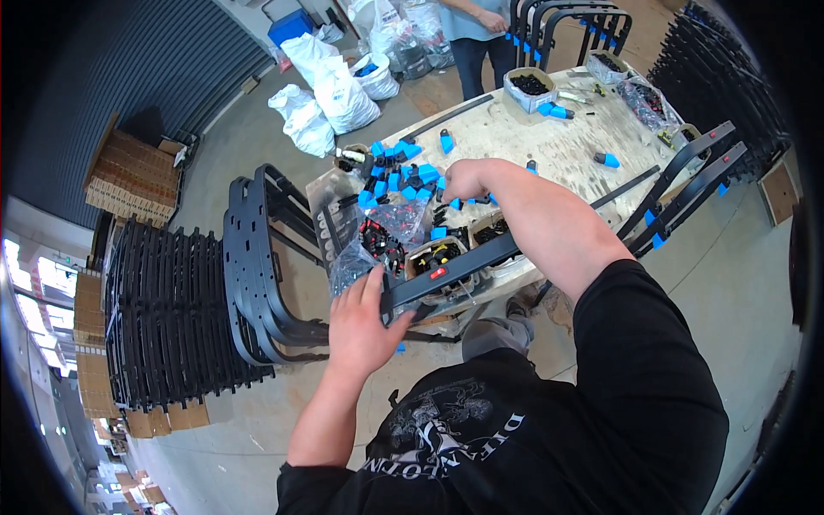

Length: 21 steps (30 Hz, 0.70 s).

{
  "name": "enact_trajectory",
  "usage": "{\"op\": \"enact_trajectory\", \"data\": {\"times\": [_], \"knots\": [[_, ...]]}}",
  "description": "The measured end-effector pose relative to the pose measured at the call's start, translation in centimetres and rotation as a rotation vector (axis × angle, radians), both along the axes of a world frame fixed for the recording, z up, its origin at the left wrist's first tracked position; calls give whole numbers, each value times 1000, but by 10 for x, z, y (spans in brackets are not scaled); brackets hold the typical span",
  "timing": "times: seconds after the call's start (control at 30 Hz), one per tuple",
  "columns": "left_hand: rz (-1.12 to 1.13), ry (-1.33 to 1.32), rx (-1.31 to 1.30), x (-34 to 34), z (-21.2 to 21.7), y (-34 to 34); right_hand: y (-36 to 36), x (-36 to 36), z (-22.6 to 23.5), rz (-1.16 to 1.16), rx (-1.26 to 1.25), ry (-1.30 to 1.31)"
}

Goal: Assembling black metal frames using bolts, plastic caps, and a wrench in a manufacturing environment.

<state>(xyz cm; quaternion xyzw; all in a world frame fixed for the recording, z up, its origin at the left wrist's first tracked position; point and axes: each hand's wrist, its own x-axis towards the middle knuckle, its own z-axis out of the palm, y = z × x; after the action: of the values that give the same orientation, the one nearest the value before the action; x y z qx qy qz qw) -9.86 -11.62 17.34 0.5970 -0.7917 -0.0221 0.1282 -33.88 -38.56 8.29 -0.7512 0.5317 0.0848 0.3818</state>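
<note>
My left hand (359, 324) is at the near-left end of a black metal bar (463, 263), with that end between its thumb and forefinger. The bar has a small red piece on it and slants across the table's near edge; my right forearm covers its far end. My right hand (464, 181) reaches over a pile of blue-and-black plastic fittings (399, 180). Its fingers are curled in, and what they hold, if anything, is hidden. Close to the bar are a box of black and yellow parts (435, 255) and a plastic bag of red and black parts (382, 245).
Curved black frames (249, 266) stand left of the wooden table (498, 142), beside a tall stack of black frames (167, 318). Two curved bars (687, 184) jut over the right edge. A person (481, 39) stands beyond the table, near white sacks (343, 94).
</note>
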Motion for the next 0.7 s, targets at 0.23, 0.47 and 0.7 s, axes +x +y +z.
{"op": "enact_trajectory", "data": {"times": [0.23, 0.47, 0.7], "knots": [[143, 119, -202, 19, -52, 6, 18, -1, -2, 8, -169, -13], [37, 138, -260, 36, -57, 25, 66, 25, -14, 206, -300, 52], [-228, 239, -231, 39, -53, 37, 205, 0, 43, -44, -232, -273]]}}
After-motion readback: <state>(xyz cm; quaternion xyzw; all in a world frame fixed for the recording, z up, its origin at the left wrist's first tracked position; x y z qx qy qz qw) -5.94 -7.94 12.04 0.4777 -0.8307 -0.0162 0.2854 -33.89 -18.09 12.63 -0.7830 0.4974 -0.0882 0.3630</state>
